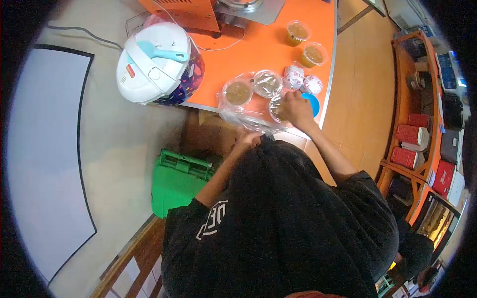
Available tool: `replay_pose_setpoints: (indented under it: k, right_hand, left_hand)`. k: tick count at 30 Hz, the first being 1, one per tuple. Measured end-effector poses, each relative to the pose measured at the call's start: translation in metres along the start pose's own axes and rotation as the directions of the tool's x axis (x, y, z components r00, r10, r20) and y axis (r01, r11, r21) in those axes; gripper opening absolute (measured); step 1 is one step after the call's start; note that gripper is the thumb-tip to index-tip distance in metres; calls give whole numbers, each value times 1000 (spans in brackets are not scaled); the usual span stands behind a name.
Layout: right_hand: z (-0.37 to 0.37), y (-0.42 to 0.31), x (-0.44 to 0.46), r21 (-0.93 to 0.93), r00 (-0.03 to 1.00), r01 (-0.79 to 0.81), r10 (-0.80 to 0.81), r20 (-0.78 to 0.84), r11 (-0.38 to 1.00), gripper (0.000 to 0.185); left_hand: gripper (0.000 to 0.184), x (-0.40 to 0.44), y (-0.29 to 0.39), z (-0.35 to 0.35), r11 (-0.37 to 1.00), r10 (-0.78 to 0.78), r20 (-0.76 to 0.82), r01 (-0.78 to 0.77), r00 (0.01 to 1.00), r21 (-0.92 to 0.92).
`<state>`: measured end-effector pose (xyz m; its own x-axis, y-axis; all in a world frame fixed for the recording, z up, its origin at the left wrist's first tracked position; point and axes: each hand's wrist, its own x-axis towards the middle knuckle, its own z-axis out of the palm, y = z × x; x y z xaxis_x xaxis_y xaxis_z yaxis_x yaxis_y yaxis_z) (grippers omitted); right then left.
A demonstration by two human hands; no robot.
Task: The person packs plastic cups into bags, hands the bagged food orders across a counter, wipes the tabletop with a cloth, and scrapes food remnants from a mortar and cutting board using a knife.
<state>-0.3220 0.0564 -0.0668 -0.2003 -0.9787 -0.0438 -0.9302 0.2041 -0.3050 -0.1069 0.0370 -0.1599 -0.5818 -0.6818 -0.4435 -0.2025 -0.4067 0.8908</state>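
At the near edge of the orange table, my right hand (298,110) reaches over a lidded clear bowl (278,109), its fingers bent beside a blue round item (311,104). My left hand (247,139) is low at the table edge, by the bottom of a clear plastic bag (243,118); its fingers are partly hidden. Two more lidded bowls, one on the left (237,93) and one in the middle (267,83), are at the bag. Two wrapped white-and-red packets (294,77) lie just beyond my right hand.
Two cups of brownish food (312,54) stand farther back on the orange table (223,54). A white-lidded rice cooker (154,64) with a turquoise scoop is at the left. An orange appliance (184,14) stands behind. A green plastic stool (181,184) is below left, and shelves line the right.
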Motion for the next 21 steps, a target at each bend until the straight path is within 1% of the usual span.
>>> replay_pose_setpoints:
  k: [1,2,3,4,5,6,7,8,10,11,12,13,14,15,17,18,20,21]
  right_hand:
    - [0,13,3,177,999,-32,34,-4,984,43]
    - [1,23,5,177,999,-36,37,-3,984,43]
    - [2,32,5,253,996,-92,86,35,963,38]
    - [4,40,4,323,988,-149,130,78,934,34]
    - [14,49,4,404,992,-126,109,63,906,25]
    - [14,50,2,403,992,-127,110,65,906,25]
    - [13,51,2,446,976,-217,187,111,868,20]
    - [12,50,1,483,953,-304,259,160,821,16]
    - [11,44,-3,509,944,-330,290,159,795,15]
    - [10,43,-4,535,934,-353,321,156,768,14]
    - [10,44,-6,536,934,-353,324,152,767,14]
    - [14,45,-8,620,926,-363,345,155,695,13]
    - [15,44,-11,697,917,-368,365,162,615,12]
    - [17,43,-14,699,915,-370,368,163,612,12]
    - [19,41,-19,714,915,-312,401,47,627,11]
    - [22,42,-21,715,913,-313,405,46,625,11]
    - [28,44,-23,629,930,-253,364,-51,735,9]
    - [27,45,-22,631,929,-253,366,-53,734,9]
  left_hand:
    - [34,-7,9,7,1000,-1,2,1,1000,0]
    - [40,-17,17,18,975,222,-419,-190,880,118]
    - [46,-24,25,25,905,422,-719,-299,552,301]
    - [46,-26,34,27,908,417,-718,-295,557,299]
    - [48,-24,46,26,824,556,-532,-336,638,457]
    - [49,-21,57,27,705,650,-311,-398,693,587]
    - [50,-15,68,31,724,535,-190,-330,823,606]
    - [50,-1,64,36,723,536,-190,-331,823,607]
    - [50,25,46,48,791,449,-174,-299,876,534]
    - [44,15,77,54,864,314,-182,-201,932,463]
    - [44,24,67,54,862,317,-178,-204,932,465]
    - [42,38,49,52,877,273,-169,-172,947,448]
    - [39,41,48,53,892,226,-161,-138,961,432]
    - [39,41,46,54,890,224,-158,-137,962,434]
    - [35,41,45,58,980,180,-164,-163,970,113]
    - [35,40,47,59,980,180,-159,-163,971,115]
    - [34,38,47,61,995,91,-195,-83,977,50]
    - [34,39,46,61,995,93,-194,-84,977,52]
